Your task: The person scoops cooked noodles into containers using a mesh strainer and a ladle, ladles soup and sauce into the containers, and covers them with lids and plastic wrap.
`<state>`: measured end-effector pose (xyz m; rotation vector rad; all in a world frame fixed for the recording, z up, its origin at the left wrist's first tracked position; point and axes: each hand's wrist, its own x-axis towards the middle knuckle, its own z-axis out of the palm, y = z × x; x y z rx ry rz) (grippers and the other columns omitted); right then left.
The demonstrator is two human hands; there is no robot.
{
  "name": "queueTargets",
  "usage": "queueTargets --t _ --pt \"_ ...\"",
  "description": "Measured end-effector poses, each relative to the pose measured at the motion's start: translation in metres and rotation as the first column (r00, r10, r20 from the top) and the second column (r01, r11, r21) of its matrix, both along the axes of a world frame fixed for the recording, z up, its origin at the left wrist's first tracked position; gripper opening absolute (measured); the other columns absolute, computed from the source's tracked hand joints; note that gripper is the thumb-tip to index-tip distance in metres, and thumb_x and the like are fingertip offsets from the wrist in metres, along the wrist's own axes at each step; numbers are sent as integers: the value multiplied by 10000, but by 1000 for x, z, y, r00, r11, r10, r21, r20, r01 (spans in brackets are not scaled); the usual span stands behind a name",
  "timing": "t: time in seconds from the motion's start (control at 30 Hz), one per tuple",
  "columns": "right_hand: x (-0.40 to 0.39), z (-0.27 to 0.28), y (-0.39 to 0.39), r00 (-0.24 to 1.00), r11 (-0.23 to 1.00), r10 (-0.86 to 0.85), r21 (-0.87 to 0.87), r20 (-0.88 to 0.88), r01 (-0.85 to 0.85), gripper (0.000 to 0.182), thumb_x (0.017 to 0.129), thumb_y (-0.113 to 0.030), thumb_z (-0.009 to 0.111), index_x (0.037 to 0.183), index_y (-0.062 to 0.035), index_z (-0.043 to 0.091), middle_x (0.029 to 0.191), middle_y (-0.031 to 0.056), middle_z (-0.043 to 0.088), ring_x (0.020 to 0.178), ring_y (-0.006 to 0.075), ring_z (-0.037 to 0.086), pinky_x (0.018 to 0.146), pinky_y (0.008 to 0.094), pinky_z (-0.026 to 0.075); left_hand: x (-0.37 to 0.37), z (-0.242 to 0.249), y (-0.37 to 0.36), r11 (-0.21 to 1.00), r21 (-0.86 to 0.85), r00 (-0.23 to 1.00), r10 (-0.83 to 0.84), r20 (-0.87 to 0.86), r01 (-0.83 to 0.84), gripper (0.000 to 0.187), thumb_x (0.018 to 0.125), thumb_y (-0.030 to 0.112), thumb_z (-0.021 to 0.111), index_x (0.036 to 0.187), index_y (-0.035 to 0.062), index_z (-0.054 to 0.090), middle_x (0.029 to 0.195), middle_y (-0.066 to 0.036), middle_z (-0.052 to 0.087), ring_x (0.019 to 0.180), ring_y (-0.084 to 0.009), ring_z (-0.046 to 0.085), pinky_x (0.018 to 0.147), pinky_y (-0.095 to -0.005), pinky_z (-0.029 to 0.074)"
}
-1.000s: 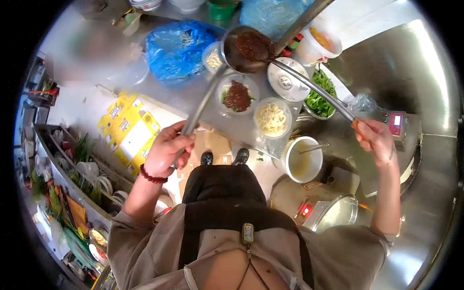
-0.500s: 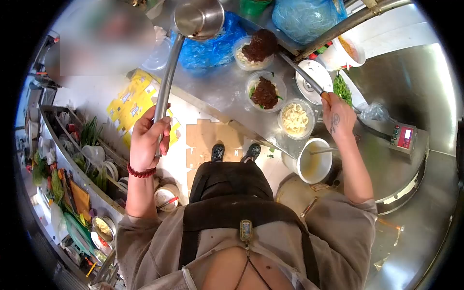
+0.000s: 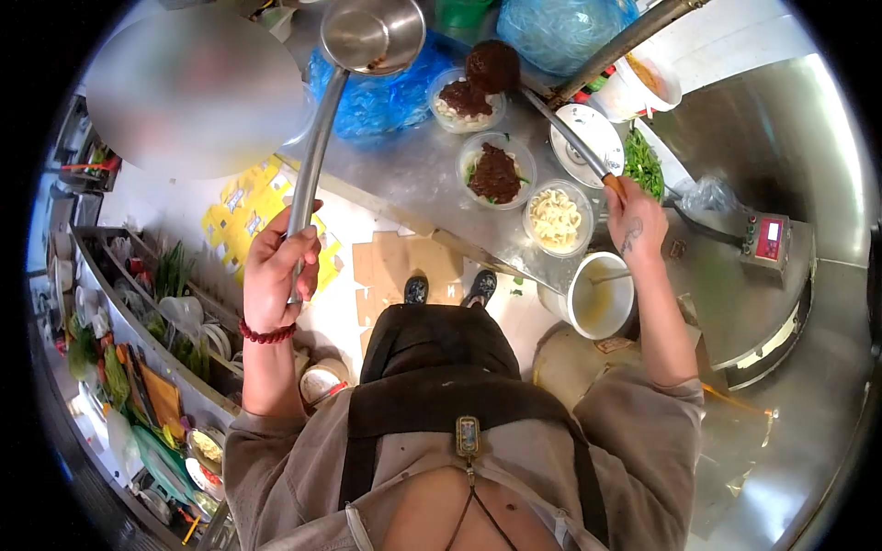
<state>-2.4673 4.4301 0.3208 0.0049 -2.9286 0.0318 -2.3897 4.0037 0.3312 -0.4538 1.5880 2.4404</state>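
My left hand [image 3: 283, 262] is wrapped round the long metal handle of a deep steel dipper [image 3: 367, 37], which has some brown residue inside. My right hand [image 3: 636, 220] grips the wooden end of a ladle [image 3: 570, 133]. Dark brown sauce covers the ladle's bowl, over the farthest plastic tub [image 3: 496, 117]. That tub holds pale food with sauce on top. Nearer me, a second tub [image 3: 469, 174] has sauce over pale food and some greens. A third tub [image 3: 554, 248] contains pale noodle-like pieces without sauce.
Blue plastic bags [image 3: 372, 106] lie behind the tubs on the steel counter [image 3: 404, 184]. A white bucket [image 3: 548, 303] with a utensil stands by the counter edge. Chopped greens [image 3: 643, 165], a white lid [image 3: 588, 147] and a control box [image 3: 767, 241] are at right. A person [image 3: 197, 92], blurred, is at left.
The ladle has moved slightly left, and more sauce now shows on the farthest tub's food. The dipper stays in my left hand. The whole view has shifted a little.
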Motion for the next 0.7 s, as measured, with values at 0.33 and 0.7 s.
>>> queueTargets --t 0.33,0.7 --pt "105 12 34 999 965 -39 -258 -5 36 274 845 -257 629 1057 -86 650 723 123 638 639 293 631 570 342 501 1 4 -5 999 32 1000 -22 -3 22 354 888 27 480 1227 -77 472 637 -14 505 347 -51 401 318 -178 323" --pt "175 26 61 948 655 -169 -688 270 313 298 873 -222 641 1068 2 622 678 23 580 508 100 486 454 253 393 -2 -2 22 958 -208 980 -186 70 197 351 875 28 513 1213 -61 480 627 -9 506 337 -60 404 312 -193 310"
